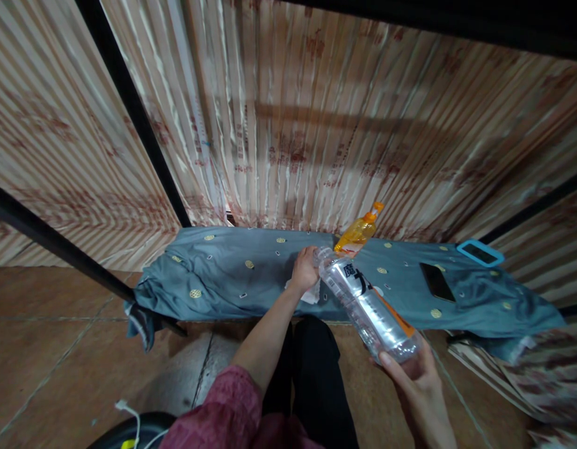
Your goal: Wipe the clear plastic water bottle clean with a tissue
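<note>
A large clear plastic bottle with a silver and orange label slants across the front of the cloth-covered surface. My right hand grips it around the base, at lower right. At the other end, my left hand is closed at the bottle's neck; its fingertips are partly hidden. A crumpled white tissue shows just below my left hand, on the cloth. Behind the bottle's neck stands a smaller bottle of yellow-orange liquid with an orange top, leaning in view.
A grey-blue cloth with pineapple prints covers the narrow surface. On its right part lie a dark phone and a blue-framed object. Dark poles and patterned curtains enclose the space. A black round object with a white cable is at lower left.
</note>
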The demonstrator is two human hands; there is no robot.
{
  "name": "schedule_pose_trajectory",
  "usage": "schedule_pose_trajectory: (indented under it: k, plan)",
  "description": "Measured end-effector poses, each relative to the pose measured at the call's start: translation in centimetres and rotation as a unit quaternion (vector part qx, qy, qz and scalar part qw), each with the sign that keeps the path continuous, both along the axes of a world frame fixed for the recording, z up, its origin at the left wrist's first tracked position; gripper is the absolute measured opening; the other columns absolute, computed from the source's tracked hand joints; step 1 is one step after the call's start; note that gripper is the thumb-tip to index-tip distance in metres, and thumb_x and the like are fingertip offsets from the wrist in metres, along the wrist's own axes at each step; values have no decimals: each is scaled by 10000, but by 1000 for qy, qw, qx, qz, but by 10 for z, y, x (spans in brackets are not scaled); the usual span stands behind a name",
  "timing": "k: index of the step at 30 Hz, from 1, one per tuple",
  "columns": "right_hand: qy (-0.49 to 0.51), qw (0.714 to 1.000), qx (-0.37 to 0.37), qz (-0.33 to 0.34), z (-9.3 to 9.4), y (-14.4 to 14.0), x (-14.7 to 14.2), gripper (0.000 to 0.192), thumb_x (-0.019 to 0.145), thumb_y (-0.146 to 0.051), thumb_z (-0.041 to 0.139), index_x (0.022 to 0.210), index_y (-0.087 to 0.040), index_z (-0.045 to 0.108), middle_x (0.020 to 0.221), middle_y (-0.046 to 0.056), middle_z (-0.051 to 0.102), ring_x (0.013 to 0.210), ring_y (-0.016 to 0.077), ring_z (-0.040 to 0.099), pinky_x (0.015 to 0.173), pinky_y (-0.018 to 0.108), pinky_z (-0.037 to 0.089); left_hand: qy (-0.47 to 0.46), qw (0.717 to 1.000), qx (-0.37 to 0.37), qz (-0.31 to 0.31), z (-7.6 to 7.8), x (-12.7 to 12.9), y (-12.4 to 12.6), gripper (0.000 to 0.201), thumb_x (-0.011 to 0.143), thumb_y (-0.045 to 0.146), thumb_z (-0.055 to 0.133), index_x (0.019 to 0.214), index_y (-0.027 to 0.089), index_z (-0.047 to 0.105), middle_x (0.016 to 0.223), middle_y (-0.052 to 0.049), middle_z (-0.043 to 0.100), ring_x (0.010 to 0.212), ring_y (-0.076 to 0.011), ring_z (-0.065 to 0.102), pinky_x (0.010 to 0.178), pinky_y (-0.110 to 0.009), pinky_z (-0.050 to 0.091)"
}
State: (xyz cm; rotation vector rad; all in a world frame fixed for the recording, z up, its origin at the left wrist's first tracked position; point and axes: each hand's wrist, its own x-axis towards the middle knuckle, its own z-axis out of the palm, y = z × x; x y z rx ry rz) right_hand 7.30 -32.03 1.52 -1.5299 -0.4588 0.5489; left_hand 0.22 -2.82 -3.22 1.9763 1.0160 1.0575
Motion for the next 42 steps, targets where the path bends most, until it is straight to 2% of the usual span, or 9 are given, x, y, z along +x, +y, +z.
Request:
schedule_pose_trajectory:
  k: [3,7,10,13,16,22,27,37,42]
  plan:
    - [-6,1000,3,-4,-6,0,2,963,629,-540,997,1463,-284,588,1378,68,705,1204,297,691,892,350,631,3,1000,-4,-1,1,0,0,275,900,324,803,1119,207,684,1111,-93,744,1096,-281,714,1012,-423,587]
    - [-2,1000,5,-13,-11,-1,8,977,593,-530,1011,1446,-284,604,1401,81,705,1266,342,683,973,435,626,6,1000,-1,-2,2,-1,-1,268,910,328,796,1115,200,679,1114,-104,749,1100,-287,712,1015,-435,587]
    - [11,1000,12,3,-11,-3,12,1001,549,-482,1039,1434,-300,608,1409,83,704,1234,333,698,923,407,641,23,1000,4,0,2,-1,-1,284,904,318,803,1133,203,679,1130,-95,748,1111,-277,715,1019,-420,588]
    - [28,999,28,33,-6,-4,10,971,573,-421,1040,1433,-307,605,1405,97,706,1161,330,726,852,407,660,36,999,6,1,2,-1,-1,287,910,296,790,1157,199,680,1140,-97,748,1116,-276,715,1022,-418,587]
    - [29,998,44,19,0,-3,2,916,624,-444,1017,1435,-307,614,1400,102,702,1137,324,728,841,410,657,43,999,10,1,2,0,0,270,922,267,767,1163,182,680,1146,-116,750,1110,-286,712,1013,-427,587]
    - [28,999,25,16,5,-2,-6,919,650,-502,1002,1454,-312,599,1400,86,693,1083,283,722,836,373,644,17,1000,7,7,0,1,0,273,899,287,803,1132,202,689,1107,-92,747,1081,-279,721,996,-412,592]
    - [18,1000,22,12,6,-1,-7,940,658,-533,987,1481,-317,587,1411,84,694,1133,308,715,842,379,644,10,1000,2,1,0,1,-1,269,897,279,800,1129,203,689,1113,-103,746,1087,-292,717,1002,-429,588]
    - [25,999,22,12,7,-2,-9,954,662,-519,1000,1489,-310,573,1397,64,695,1170,271,698,858,311,636,24,1000,4,6,1,1,-1,293,893,242,792,1161,196,680,1155,-101,750,1107,-279,715,1023,-425,583]
    - [16,1000,11,12,7,-3,-7,945,663,-511,1002,1486,-305,585,1417,60,703,1192,281,715,914,331,629,19,1000,12,4,0,0,-1,273,892,271,796,1136,203,692,1121,-94,751,1076,-274,716,1001,-411,589]
